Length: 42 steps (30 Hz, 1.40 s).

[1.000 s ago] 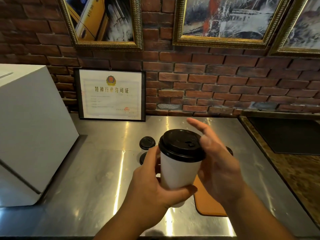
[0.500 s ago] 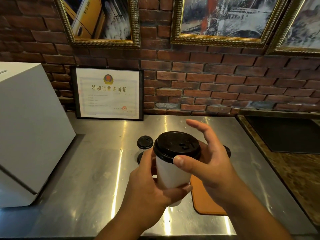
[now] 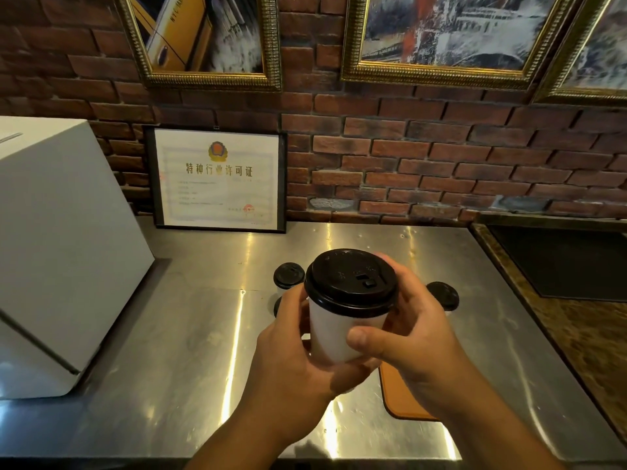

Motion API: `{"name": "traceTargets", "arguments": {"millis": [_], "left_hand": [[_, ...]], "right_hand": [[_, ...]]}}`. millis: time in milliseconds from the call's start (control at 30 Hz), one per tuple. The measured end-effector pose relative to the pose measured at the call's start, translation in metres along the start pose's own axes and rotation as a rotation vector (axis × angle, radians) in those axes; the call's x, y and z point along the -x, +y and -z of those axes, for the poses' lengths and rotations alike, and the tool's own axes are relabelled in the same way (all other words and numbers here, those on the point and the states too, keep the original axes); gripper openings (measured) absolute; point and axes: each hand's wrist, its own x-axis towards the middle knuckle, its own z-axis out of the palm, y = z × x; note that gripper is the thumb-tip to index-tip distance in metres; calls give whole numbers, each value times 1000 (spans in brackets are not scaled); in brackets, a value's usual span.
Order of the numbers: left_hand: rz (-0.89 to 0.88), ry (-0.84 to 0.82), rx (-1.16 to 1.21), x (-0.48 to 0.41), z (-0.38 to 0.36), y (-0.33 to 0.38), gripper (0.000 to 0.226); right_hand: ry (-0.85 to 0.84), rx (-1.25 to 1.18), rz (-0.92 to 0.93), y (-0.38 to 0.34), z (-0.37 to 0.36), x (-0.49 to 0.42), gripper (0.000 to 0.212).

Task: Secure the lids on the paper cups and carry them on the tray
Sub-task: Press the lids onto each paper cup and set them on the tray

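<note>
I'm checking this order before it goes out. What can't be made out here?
Head view only:
The tray is mostly covered by the right hand; its extent is unknown.
Cups behind: only black lids show; the held cup and left hand hide their bodies and count.
Held cup's lid: far rim hidden by the right hand, so full seating is unclear.
Contents: hidden by the lid.

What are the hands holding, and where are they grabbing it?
Both hands hold one white paper cup with a black lid on. The left hand wraps its lower wall; the right hand grips the opposite side, thumb on the wall.
</note>
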Motion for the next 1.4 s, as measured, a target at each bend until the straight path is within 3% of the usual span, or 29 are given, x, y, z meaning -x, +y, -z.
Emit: {"name": "traceTargets", "arguments": {"millis": [100,200,467,900,1100,1333,1400], "left_hand": [[6,6,-20,0,-2,-4,94],[13,10,-21,-1,-8,-7,92],[29,-14,-37,-6,-25,-18,94],[14,-87,-26,-21,-57,-31,90],[117,-159,-78,-25,-71,-55,102],[347,-248,-289,-9,-65,-119,61],[455,-236,-369,-3,-62,-149,65]], "right_hand": [[7,12,10,10,0,2,81],[26,3,8,18,2,1,71],[80,68,17,43,12,-4,81],[80,12,30,68,49,-17,77],[93,33,18,94,75,-24,81],[185,105,-68,130,124,-34,81],[193,131,-83,146,141,-37,83]]}}
